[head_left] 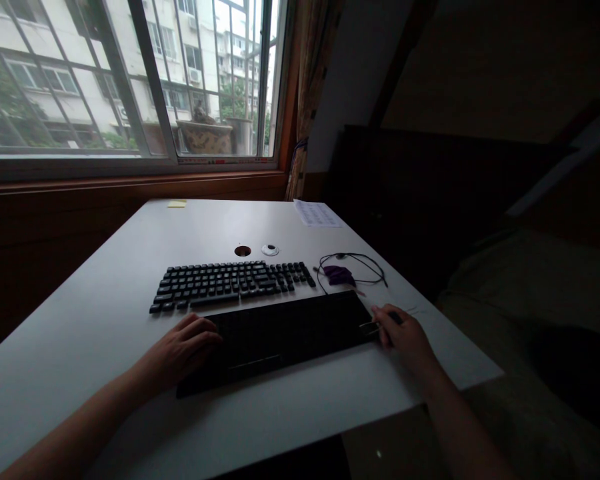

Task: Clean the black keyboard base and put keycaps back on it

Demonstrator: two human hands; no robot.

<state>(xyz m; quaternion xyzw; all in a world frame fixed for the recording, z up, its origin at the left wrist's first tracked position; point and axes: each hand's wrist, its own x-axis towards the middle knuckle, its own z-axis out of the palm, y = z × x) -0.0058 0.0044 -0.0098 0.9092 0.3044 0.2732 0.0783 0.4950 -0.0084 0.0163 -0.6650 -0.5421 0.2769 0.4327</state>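
Note:
A long black keyboard case (290,330) lies slightly askew near the front of the white table (105,293). My left hand (190,343) is closed over its left end, fingers bent onto the top; the thumb is hidden. At the right end, my right hand (403,333) pinches a small keycap puller (395,317) with a dark grip and thin metal wires. The wire tips reach over the case's right edge; whether they touch it I cannot tell. Behind the case, loose black keycaps (220,283) stand in rows laid out like a keyboard.
A black cable (365,255) loops beside a purple cloth strip (339,275) behind the case. Farther back are a round table hole (243,251), its white cover (270,250), printed paper (317,214) and yellow notes (177,203). A barred window (130,80) stands beyond.

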